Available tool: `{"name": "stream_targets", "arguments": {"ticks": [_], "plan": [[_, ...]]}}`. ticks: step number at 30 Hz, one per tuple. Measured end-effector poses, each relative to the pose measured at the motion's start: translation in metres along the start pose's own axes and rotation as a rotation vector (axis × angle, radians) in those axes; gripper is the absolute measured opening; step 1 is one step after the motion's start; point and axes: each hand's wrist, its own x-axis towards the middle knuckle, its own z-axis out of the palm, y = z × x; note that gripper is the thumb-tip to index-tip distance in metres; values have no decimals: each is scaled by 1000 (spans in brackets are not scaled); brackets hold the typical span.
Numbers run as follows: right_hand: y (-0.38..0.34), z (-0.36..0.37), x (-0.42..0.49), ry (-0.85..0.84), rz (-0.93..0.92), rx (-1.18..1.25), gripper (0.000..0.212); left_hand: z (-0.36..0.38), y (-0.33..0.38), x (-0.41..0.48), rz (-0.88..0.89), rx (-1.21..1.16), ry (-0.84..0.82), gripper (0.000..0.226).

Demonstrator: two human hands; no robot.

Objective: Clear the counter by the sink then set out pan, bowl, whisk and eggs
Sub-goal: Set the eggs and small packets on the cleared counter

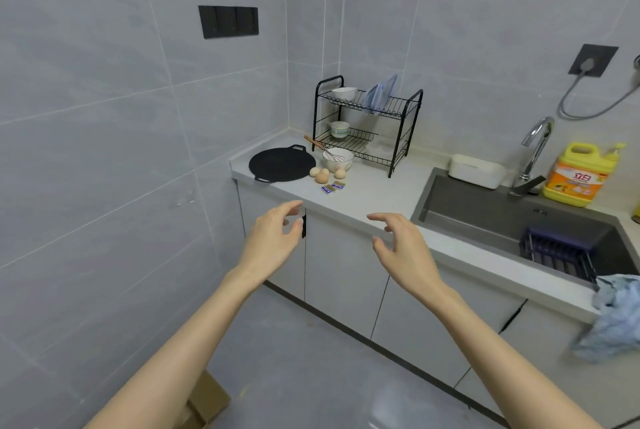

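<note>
Black pan (pixel 282 164), bowl (pixel 338 159) with whisk (pixel 325 149) inside, and loose eggs (pixel 327 175) sit mid-frame on the counter (pixel 374 187). Our left hand (pixel 273 238) and right hand (pixel 401 241) hover below, fingers slack, holding nothing. Risk: a nudge rolls the eggs off.

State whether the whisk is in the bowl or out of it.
In. The whisk has its wire head inside the white bowl, wooden handle leaning out over the rim.

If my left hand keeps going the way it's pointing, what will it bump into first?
Most likely the front edge of the counter, just ahead of the left hand. If the hand clears that edge, the eggs beside the black pan come next. Depth is unclear.
</note>
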Motion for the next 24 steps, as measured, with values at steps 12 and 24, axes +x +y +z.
{"name": "stream_targets", "arguments": {"ticks": [12,24], "plan": [[85,66,170,-16,187,19,36,77,-84,204,-93,-12,-187,39],[197,157,329,-216,211,53,40,184,-147,344,-204,67,-285,47]]}}
